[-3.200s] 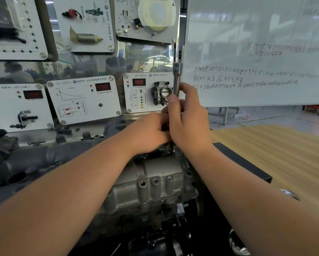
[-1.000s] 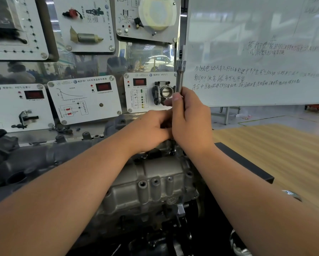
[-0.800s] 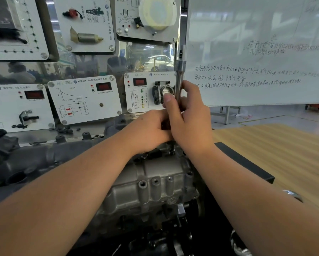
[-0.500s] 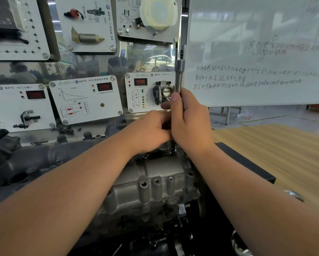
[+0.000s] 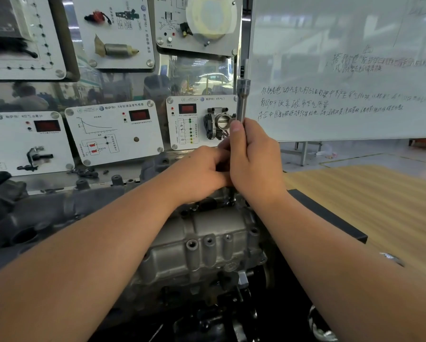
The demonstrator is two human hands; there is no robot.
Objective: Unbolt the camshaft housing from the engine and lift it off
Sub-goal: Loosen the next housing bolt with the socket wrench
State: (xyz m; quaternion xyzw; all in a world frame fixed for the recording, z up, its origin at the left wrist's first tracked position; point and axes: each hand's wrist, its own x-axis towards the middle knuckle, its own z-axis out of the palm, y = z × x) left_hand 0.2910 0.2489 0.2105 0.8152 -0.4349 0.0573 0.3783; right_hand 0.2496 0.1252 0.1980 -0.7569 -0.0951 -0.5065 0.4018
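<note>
An upright socket extension [image 5: 242, 99] is gripped by the right hand [image 5: 255, 159], thumb raised along the shaft. The left hand [image 5: 202, 172] is curled against its lower part, where the fingers are hidden. The camshaft housing [image 5: 207, 243] is seated on the engine [image 5: 46, 218] directly below both hands

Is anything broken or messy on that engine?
Nothing stands out. Both hands, left and right, grip an upright tool standing on the housing. No cracks or spills show on the visible metal, though the hands hide the tool's tip.
</note>
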